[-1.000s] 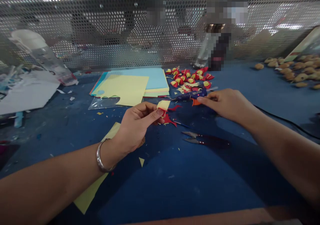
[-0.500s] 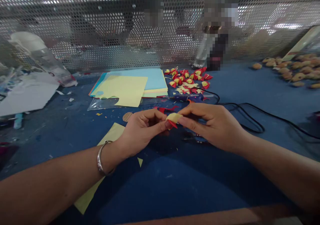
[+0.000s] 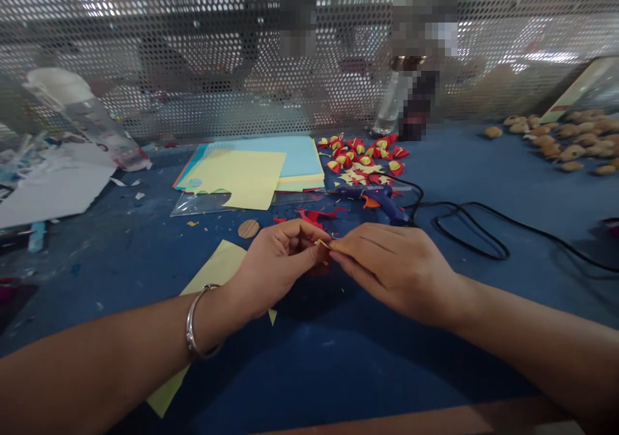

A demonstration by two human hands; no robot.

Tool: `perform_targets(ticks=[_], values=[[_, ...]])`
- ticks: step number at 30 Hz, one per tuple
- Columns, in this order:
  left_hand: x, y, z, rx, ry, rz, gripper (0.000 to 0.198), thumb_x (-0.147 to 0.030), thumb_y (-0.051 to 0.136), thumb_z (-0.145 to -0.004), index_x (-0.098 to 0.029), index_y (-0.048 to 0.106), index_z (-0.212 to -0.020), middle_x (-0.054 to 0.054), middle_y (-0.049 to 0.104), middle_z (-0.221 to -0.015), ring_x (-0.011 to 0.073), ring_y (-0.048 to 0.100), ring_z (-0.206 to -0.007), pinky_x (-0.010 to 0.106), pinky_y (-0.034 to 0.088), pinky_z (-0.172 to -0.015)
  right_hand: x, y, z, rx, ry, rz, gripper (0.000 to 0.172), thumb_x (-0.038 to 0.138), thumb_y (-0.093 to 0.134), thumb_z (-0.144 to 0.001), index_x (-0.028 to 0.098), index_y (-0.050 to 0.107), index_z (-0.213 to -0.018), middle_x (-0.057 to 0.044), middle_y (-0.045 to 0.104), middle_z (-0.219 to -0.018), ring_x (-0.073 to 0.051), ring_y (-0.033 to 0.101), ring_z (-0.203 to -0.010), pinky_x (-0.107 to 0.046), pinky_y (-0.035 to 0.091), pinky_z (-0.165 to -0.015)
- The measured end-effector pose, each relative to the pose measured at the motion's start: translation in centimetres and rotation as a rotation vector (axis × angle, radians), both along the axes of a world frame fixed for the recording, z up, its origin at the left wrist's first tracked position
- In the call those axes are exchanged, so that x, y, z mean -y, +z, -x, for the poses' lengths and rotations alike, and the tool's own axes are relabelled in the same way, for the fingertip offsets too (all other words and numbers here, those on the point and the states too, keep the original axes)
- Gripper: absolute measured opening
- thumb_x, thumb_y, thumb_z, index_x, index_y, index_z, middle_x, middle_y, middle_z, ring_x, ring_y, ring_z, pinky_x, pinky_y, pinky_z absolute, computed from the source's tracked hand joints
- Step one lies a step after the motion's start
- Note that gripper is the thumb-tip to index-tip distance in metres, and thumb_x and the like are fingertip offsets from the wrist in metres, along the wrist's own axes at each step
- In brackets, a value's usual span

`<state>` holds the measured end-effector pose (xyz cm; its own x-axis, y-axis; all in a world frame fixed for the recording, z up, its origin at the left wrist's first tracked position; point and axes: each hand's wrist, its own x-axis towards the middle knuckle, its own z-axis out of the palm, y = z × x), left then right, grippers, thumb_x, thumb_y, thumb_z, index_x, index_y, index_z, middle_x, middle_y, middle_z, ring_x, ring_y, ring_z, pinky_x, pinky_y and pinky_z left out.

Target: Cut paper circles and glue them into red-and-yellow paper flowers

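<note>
My left hand (image 3: 273, 261), with a silver bangle at its wrist, is closed on a small yellow and red paper piece (image 3: 323, 244). My right hand (image 3: 401, 270) pinches the edge of the same piece from the other side. Fingers cover most of the paper. Just behind the hands lie red paper scraps (image 3: 316, 217). A blue glue gun (image 3: 374, 195) with an orange trigger rests behind my right hand. Beyond it sits a pile of folded red and yellow paper pieces (image 3: 365, 153). Under my left forearm is a yellow paper strip (image 3: 220, 264).
Coloured paper sheets (image 3: 251, 174) lie on a clear bag at the back. A wooden disc (image 3: 248, 229) is beside my left hand. The black cord (image 3: 476, 243) loops to the right, towards several brown, nut-like objects (image 3: 570, 135). Bottles (image 3: 104, 122) stand against the perforated metal screen (image 3: 217, 93).
My right hand has turned over and its fingers have come closer to the left ones. The paper piece is more covered, while the glue gun is now more exposed.
</note>
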<state>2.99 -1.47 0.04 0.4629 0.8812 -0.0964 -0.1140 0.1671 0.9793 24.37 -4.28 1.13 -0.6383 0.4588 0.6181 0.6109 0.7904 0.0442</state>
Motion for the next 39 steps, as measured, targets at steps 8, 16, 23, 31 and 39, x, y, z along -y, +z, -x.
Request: perform_targets(ticks=[8, 16, 23, 31, 39], values=[[-0.1, 0.4, 0.1, 0.125, -0.089, 0.005, 0.023, -0.015, 0.086, -0.078, -0.015, 0.075, -0.098, 0.001, 0.080, -0.083, 0.0112, 0.076, -0.075, 0.024, 0.062, -0.079, 0.0, 0.1, -0.4, -0.205, -0.037, 0.261, 0.016, 0.020, 0.058, -0.107, 0.019, 0.072, -0.099, -0.001, 0.076, -0.084, -0.012, 0.069, -0.069, -0.024, 0.052, -0.066], [-0.7, 0.2, 0.6, -0.114, -0.028, -0.202, 0.020, -0.033, 0.080, -0.091, -0.016, 0.069, -0.088, 0.001, 0.074, -0.078, 0.0114, 0.070, -0.071, 0.022, 0.054, -0.067, -0.1, 0.4, -0.6, -0.234, -0.028, 0.429, 0.021, 0.027, 0.057, -0.109, 0.019, 0.076, -0.105, -0.003, 0.077, -0.084, -0.012, 0.069, -0.068, -0.023, 0.051, -0.063], [-0.3, 0.7, 0.6, -0.246, -0.036, -0.323, 0.023, -0.038, 0.072, -0.092, -0.017, 0.064, -0.087, -0.002, 0.064, -0.072, 0.0105, 0.056, -0.062, 0.025, 0.044, -0.059, -0.1, 0.4, -0.5, -0.256, -0.036, 0.461, 0.019, 0.029, 0.060, -0.107, 0.020, 0.077, -0.103, -0.002, 0.076, -0.082, -0.011, 0.067, -0.065, -0.023, 0.050, -0.063], [-0.3, 0.4, 0.7, -0.370, -0.095, -0.348, 0.027, -0.045, 0.070, -0.091, -0.019, 0.063, -0.085, -0.002, 0.059, -0.072, 0.0136, 0.050, -0.064, 0.028, 0.038, -0.060, -0.1, 0.7, -0.4, -0.303, -0.050, 0.486, 0.017, 0.026, 0.061, -0.105, 0.021, 0.074, -0.093, 0.002, 0.072, -0.076, -0.009, 0.062, -0.062, -0.021, 0.048, -0.059], [0.0, 1.0, 0.7, -0.329, -0.063, -0.457, 0.028, -0.039, 0.072, -0.095, -0.020, 0.063, -0.076, -0.003, 0.060, -0.067, 0.0124, 0.052, -0.062, 0.026, 0.040, -0.061, 0.0, 0.8, -0.5, -0.291, -0.033, 0.459, 0.019, 0.025, 0.062, -0.105, 0.022, 0.070, -0.089, 0.002, 0.070, -0.072, -0.010, 0.062, -0.059, -0.024, 0.049, -0.057]])
